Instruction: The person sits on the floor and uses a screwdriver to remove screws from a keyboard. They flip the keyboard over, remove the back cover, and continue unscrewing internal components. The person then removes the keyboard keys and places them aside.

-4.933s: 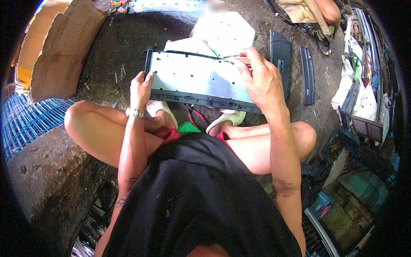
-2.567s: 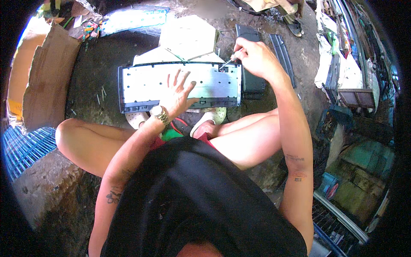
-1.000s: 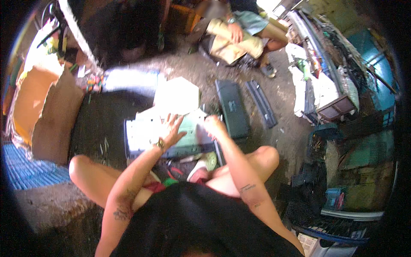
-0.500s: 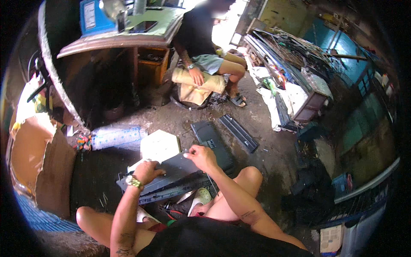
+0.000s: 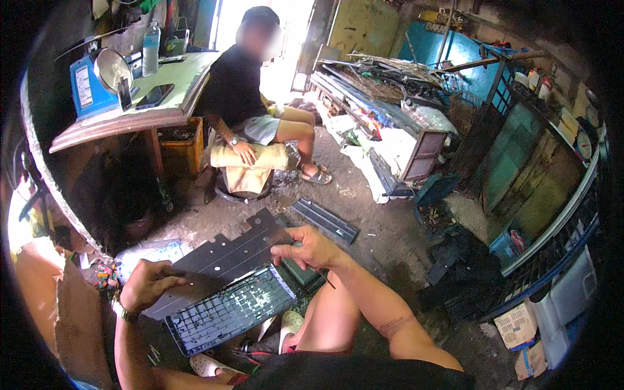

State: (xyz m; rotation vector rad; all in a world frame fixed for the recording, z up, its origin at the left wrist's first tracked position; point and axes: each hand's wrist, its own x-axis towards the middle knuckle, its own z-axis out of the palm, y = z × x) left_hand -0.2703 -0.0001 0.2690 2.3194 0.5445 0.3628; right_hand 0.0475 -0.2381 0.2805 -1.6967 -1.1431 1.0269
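Observation:
A thin dark plate (image 5: 224,250) with holes and a notched far edge is held up by its two ends. My left hand (image 5: 153,286) grips its left end, thumb on top. My right hand (image 5: 312,248) is closed on the right end, and a thin dark rod (image 5: 330,281) sticks out below that hand. Under the plate's near edge is a keyboard frame (image 5: 231,309) with a grid of key openings, tilted above my feet. I cannot tell whether the two pieces touch. A dark flat piece (image 5: 302,273) lies below my right hand, partly hidden.
A long black strip (image 5: 325,220) lies on the floor ahead. Beyond it a person (image 5: 237,97) sits beside a green-topped table (image 5: 185,75) bearing a blue scale (image 5: 91,84). A torn cardboard box (image 5: 81,318) stands at left; scrap (image 5: 383,117) is heaped at the far right.
The dark plate has been raised and tilted up, uncovering the keyboard frame's key grid. My left hand has moved left and down. The view has shifted, showing more of the right side.

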